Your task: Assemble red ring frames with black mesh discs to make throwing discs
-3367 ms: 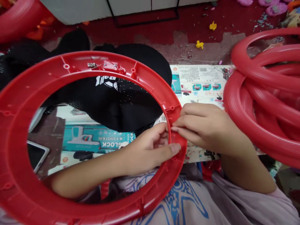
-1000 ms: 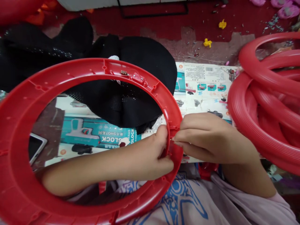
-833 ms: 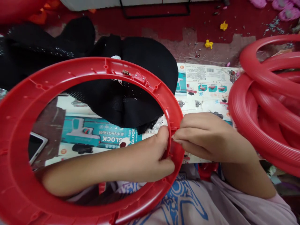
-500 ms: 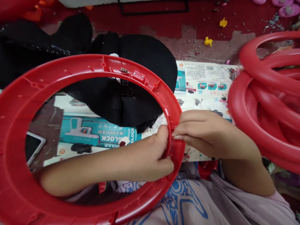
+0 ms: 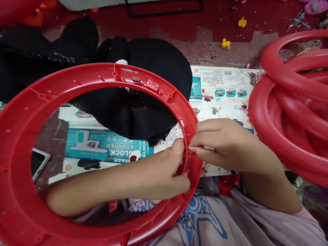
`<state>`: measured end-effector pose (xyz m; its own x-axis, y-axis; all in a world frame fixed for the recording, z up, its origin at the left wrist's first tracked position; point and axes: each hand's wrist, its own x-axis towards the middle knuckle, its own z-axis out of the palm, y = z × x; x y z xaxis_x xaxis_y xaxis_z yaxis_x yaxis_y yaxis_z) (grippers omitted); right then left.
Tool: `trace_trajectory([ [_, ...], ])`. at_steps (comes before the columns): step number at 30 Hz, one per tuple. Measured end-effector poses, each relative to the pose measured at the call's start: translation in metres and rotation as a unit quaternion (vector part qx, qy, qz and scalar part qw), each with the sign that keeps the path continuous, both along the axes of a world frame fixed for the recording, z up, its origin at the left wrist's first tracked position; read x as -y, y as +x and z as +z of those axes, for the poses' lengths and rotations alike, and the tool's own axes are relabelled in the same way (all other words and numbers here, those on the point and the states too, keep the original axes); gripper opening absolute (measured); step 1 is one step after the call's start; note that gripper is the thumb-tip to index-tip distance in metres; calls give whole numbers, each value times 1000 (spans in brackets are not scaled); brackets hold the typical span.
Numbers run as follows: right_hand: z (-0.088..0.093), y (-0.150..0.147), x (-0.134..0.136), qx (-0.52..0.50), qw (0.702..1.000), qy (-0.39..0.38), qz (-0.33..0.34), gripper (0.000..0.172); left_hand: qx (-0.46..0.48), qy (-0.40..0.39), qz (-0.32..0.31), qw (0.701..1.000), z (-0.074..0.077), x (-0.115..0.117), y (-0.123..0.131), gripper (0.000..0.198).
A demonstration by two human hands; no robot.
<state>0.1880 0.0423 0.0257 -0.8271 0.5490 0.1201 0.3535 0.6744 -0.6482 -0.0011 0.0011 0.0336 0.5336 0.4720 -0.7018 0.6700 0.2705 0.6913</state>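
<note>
A large red plastic ring (image 5: 33, 102) lies across my lap, its ribbed inner face up. My left arm passes through its hole, and my left hand (image 5: 166, 172) grips the ring's right rim from inside, thumb pressed on the channel. From outside, my right hand (image 5: 225, 145) meets the same spot with fingertips pinched together on the rim. What the fingertips pinch is too small to make out. A small metal and red fitting (image 5: 147, 83) sits on the ring's far rim.
A stack of red rings (image 5: 289, 112) stands at the right. Black mesh fabric (image 5: 133, 112) lies beyond the ring on printed toy packaging (image 5: 220, 89). A phone or tablet (image 5: 38, 160) shows at the left. Yellow plastic bits (image 5: 225, 43) dot the red floor.
Both hands stay at the same spot on the right rim. Since the earliest frame the ring has turned slightly, carrying the fitting to the right, and my left thumb has curled in.
</note>
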Motion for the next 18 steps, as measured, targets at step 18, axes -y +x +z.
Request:
trace_trajectory([
  [18, 5, 0, -2, 13, 994, 36, -98, 14, 181, -141, 133, 964, -6, 8, -4, 45],
])
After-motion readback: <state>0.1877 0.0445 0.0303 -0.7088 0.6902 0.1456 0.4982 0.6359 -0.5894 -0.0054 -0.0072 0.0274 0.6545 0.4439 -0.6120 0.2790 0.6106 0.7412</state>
